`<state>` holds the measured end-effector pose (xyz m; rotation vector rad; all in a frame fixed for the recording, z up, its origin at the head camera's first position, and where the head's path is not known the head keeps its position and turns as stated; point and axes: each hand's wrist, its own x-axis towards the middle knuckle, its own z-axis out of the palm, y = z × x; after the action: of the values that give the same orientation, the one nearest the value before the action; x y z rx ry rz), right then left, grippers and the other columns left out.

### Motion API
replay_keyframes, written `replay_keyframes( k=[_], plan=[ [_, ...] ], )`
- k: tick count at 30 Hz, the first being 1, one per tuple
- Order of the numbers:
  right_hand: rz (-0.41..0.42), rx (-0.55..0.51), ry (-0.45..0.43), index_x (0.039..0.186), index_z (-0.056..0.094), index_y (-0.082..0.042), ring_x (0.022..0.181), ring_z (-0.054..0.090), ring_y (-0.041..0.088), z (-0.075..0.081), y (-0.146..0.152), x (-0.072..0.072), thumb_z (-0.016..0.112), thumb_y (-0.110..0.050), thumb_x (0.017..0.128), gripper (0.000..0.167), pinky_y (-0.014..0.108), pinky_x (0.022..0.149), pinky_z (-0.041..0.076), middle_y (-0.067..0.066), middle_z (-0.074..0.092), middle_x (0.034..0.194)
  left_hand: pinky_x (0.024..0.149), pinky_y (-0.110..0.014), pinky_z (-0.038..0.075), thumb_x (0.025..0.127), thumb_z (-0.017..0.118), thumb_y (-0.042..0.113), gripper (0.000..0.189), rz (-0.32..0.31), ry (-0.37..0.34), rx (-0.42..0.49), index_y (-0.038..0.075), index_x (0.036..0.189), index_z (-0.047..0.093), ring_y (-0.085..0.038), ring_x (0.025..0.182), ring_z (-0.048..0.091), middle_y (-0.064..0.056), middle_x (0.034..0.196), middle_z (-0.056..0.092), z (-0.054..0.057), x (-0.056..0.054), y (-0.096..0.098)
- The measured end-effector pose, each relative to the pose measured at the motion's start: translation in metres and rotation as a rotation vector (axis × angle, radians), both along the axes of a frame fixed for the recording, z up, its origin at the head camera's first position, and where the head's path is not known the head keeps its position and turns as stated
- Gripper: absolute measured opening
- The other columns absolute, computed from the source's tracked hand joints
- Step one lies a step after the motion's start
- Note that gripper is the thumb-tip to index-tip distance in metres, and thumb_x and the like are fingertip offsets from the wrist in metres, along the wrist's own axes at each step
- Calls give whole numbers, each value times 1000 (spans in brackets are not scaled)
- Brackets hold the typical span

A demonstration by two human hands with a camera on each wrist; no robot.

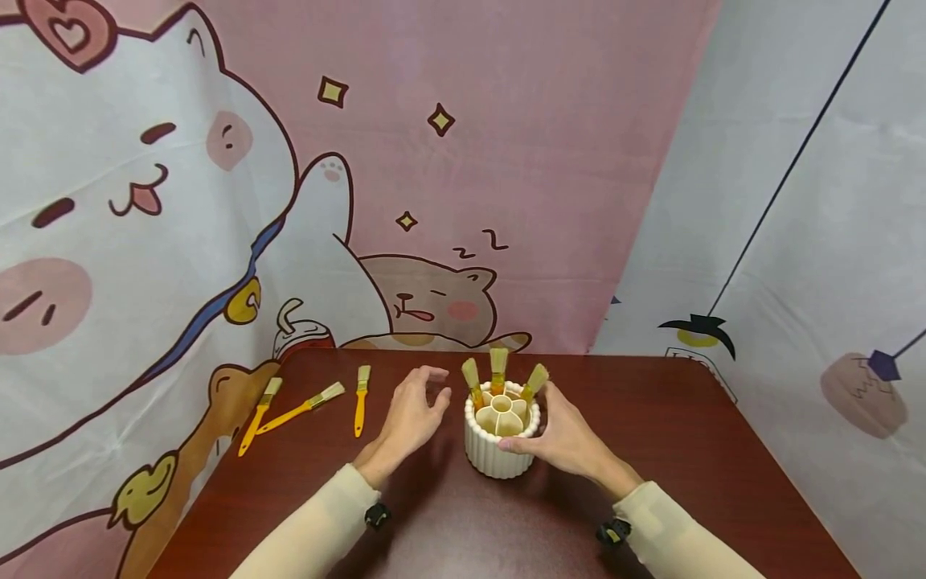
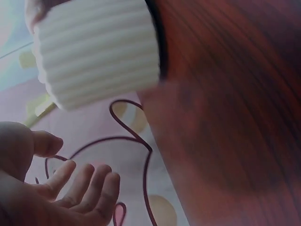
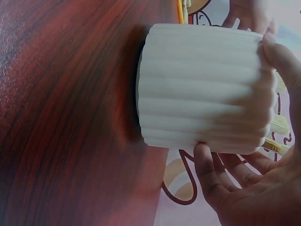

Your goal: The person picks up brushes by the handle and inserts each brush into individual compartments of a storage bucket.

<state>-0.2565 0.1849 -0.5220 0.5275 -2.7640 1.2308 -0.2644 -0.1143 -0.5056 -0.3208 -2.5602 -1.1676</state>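
Note:
My right hand grips a white ribbed brush holder from its right side. In the right wrist view its thumb lies at the beaded rim and its fingertips meet the ribbed wall. Three flat paintbrushes stand bristles up in the holder's petal-shaped compartments: a left brush, a back brush and a right brush. Left of the holder, my left hand is held apart from it, fingers loosely bent with nothing in them. The left wrist view shows those fingers spread and relaxed.
Three more yellow-handled paintbrushes lie at the left of the dark red table: an outer brush, a slanted brush touching or near it, and a separate brush. A cartoon-printed cloth hangs behind the table and along its sides.

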Motion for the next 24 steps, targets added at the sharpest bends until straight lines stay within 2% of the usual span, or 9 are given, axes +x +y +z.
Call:
replay_keyframes(
  k=[9,13,15,20,24],
  plan=[
    [-8,11,1,157,51,-15,146,70,33,0,1,-1,103,-73,75,113,64,124,56,12,69,157,107,-59,65,110,80,20,40,137,-52,-121,4,146,73,-41,126,77,-23,144,71,-14,-10,-33],
    [-10,11,2,157,51,-15,147,70,33,0,1,0,103,-74,75,114,64,124,56,12,69,157,94,-58,67,109,80,21,44,188,-100,-190,2,148,72,-41,117,76,-28,147,68,-18,-13,-47],
    [-12,11,3,157,51,-15,146,70,33,0,1,1,103,-74,75,113,63,124,56,12,69,156,93,-60,66,109,80,22,47,210,-131,-231,1,150,70,-44,119,74,-29,149,66,-20,-15,-54],
    [-13,4,9,155,52,-15,144,71,32,1,-1,1,104,-72,75,111,62,123,57,12,70,154,108,-70,59,109,80,25,58,245,-206,-293,-3,157,63,-54,139,64,-34,160,58,-29,-23,-71],
    [-19,0,11,155,52,-13,143,72,32,1,-3,2,105,-71,75,112,61,122,57,12,71,152,110,-73,55,109,81,27,65,259,-246,-343,-6,160,60,-57,142,59,-36,164,53,-34,-26,-81]
  ],
)
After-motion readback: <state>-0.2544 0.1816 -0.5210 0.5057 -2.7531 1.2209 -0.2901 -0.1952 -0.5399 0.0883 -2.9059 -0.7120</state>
